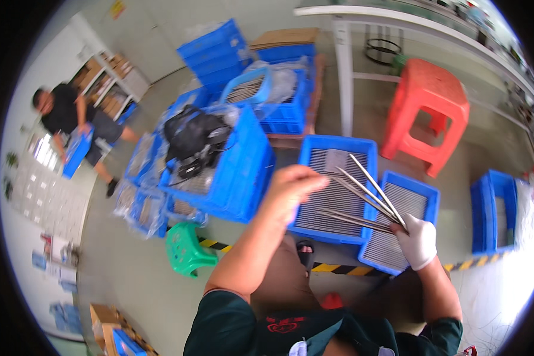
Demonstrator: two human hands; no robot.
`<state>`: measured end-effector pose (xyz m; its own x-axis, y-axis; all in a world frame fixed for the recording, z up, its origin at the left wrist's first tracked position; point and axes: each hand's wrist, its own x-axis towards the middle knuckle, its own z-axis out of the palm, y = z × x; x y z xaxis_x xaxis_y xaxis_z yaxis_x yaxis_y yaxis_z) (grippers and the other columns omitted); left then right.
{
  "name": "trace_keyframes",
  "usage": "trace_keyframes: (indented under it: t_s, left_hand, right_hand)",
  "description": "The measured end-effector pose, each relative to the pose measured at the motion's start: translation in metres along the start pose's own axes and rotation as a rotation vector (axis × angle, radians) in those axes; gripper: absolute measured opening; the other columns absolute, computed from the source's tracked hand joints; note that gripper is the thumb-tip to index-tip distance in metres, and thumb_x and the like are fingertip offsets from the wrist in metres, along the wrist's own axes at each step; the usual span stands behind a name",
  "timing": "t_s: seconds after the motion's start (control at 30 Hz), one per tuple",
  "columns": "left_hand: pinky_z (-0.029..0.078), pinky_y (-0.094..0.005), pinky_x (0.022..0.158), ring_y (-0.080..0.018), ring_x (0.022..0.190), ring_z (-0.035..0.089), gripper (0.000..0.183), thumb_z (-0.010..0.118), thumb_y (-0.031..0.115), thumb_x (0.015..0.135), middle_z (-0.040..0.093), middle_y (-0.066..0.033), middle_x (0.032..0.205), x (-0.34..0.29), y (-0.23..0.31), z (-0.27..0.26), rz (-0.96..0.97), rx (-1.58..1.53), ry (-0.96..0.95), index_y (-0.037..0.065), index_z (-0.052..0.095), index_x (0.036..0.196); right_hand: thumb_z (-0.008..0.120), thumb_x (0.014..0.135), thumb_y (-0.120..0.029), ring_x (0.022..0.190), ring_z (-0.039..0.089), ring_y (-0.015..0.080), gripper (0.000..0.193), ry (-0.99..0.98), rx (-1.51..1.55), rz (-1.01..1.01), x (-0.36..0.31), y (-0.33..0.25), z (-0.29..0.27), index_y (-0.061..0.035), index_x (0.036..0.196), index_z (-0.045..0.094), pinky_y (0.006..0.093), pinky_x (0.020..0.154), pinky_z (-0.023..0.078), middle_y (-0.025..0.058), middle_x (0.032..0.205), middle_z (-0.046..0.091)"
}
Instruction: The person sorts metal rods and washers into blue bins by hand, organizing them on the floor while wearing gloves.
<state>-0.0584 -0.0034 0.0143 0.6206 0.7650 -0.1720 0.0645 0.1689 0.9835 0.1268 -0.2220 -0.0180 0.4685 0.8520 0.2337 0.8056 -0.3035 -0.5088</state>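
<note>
Head view: right hand [419,240], in a white glove, is closed around the lower ends of a fanned bundle of thin metal rods [368,199], which spread up and left over two blue trays [338,196] of the same rods on the floor. Left hand [291,188], bare, hangs fingers curled loosely over the left tray, its fingertips at the rod ends; whether they touch I cannot tell. A red stool [427,113] stands behind the trays, a green stool [186,249] to the left.
</note>
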Motion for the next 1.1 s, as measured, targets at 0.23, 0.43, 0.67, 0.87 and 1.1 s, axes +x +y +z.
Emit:
trace_keyframes:
  t_s: [0.23,0.43,0.67,0.87,1.1]
  left_hand:
    - [0.041,-0.0280,0.056,-0.0160,0.059,0.055,0.022,0.075,0.020,0.070,0.058,-0.0063,0.066,0.016,0.003,-0.039,0.192,1.192,0.080,0.003,0.060,0.069]
    - [0.042,-0.0267,0.062,-0.0156,0.076,0.055,0.022,0.070,0.014,0.072,0.057,-0.0088,0.087,0.008,-0.008,-0.071,0.224,1.400,0.144,0.004,0.062,0.090]
    - [0.038,-0.0218,0.057,-0.0093,0.067,0.046,0.023,0.058,0.004,0.085,0.057,-0.0089,0.097,0.006,-0.001,-0.040,0.076,-0.007,-0.310,0.004,0.053,0.107]
    - [0.035,-0.0178,0.046,-0.0053,0.053,0.042,0.017,0.053,0.009,0.091,0.061,-0.0151,0.104,0.000,0.010,-0.012,0.125,-0.062,-0.433,0.005,0.046,0.106]
    - [0.030,-0.0160,0.040,-0.0018,0.045,0.035,0.017,0.054,0.015,0.091,0.062,-0.0197,0.104,0.005,0.004,-0.006,0.093,-0.103,-0.506,0.003,0.049,0.102]
  right_hand:
    - [0.065,0.082,-0.018,0.054,0.056,0.0239,0.017,-0.223,0.417,0.243,-0.002,0.017,-0.006,-0.0007,0.085,0.064,0.0337,0.056,0.045,0.0168,0.062,0.057]
    - [0.065,0.084,-0.021,0.055,0.050,0.0128,0.022,-0.310,0.616,0.321,-0.006,0.013,-0.004,0.0011,0.087,0.064,0.0304,0.056,0.044,0.0112,0.060,0.056]
    - [0.066,0.083,-0.026,0.053,0.053,0.0162,0.026,-0.353,0.524,0.290,-0.006,0.006,-0.002,-0.0010,0.089,0.065,0.0317,0.055,0.045,0.0121,0.060,0.058]
    - [0.064,0.084,-0.028,0.053,0.057,0.0207,0.026,-0.347,0.486,0.239,-0.010,0.005,0.000,-0.0015,0.087,0.066,0.0333,0.054,0.045,0.0138,0.060,0.058]
    - [0.063,0.085,-0.027,0.051,0.057,0.0194,0.026,-0.364,0.491,0.263,-0.010,0.006,-0.003,-0.0012,0.087,0.066,0.0321,0.053,0.045,0.0120,0.058,0.058]
